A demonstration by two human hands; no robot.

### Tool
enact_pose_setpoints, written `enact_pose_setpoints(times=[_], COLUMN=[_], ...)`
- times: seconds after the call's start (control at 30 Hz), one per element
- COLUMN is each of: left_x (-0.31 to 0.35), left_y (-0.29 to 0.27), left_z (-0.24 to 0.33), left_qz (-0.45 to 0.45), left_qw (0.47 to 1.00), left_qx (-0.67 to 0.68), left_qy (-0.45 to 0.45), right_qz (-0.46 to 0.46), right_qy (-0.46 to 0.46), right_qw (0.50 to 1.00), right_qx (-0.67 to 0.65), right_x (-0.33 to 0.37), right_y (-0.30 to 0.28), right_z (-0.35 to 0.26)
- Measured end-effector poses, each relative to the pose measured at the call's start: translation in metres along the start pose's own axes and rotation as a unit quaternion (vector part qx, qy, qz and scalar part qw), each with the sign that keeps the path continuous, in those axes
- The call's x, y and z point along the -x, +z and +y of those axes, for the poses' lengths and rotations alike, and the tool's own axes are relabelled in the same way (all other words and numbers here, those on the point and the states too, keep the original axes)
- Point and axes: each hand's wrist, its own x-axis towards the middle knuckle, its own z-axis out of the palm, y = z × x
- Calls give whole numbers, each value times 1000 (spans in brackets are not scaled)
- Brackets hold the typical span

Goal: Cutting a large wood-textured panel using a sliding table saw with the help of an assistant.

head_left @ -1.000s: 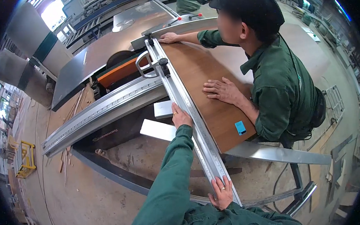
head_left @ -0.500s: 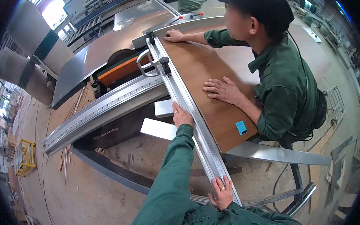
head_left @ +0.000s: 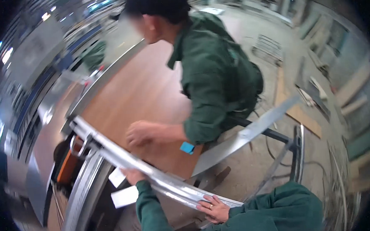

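Note:
A long aluminium fence rail (head_left: 163, 178) runs from the far left toward my body, beside a wood-brown board (head_left: 120, 102). My left hand (head_left: 134, 176) grips the rail's near edge about midway; its fingers are blurred and partly hidden. Nearer to me, my right hand (head_left: 215, 207), with a ring, lies over the rail's end with fingers stretched out and apart. A clamp with a loop handle (head_left: 80, 146) sits at the rail's far part. A co-worker's hand (head_left: 140, 134), its fingers curled, rests at the board, not far from a blue sticker (head_left: 187, 148).
The co-worker (head_left: 216, 71) in green leans over the board's right side. A saw table with an orange part (head_left: 67, 167) stands at left. Under the rail is a second metal track (head_left: 78, 202). A flat metal arm (head_left: 249, 132) and a dark frame (head_left: 296, 155) extend right.
My view has swung to the right and is blurred. Both my hands stay on the rail. The co-worker's near hand has curled, and their far hand is now hidden from view.

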Motion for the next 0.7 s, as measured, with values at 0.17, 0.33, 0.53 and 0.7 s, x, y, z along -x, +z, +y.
enact_pose_setpoints(times=[0.17, 0.33, 0.53, 0.7], left_x=[3, 7, -9, 0], left_y=[-51, -79, -87, -113], left_z=[30, 32, 21, -3], left_qz=[54, 77, 54, 131], left_qw=[985, 982, 973, 971], left_qx=[-163, -169, -201, -195], left_qy=[25, -35, -103, 50], right_qz=[46, 9, -21, 12], right_qy=[-38, -63, -40, -50], right_qw=[998, 998, 999, 999], right_qx=[3, -13, -6, -12], right_x=[-3, -7, -16, -14], right_y=[-6, -5, 4, 21], right_z=[-5, -12, -42, -73])
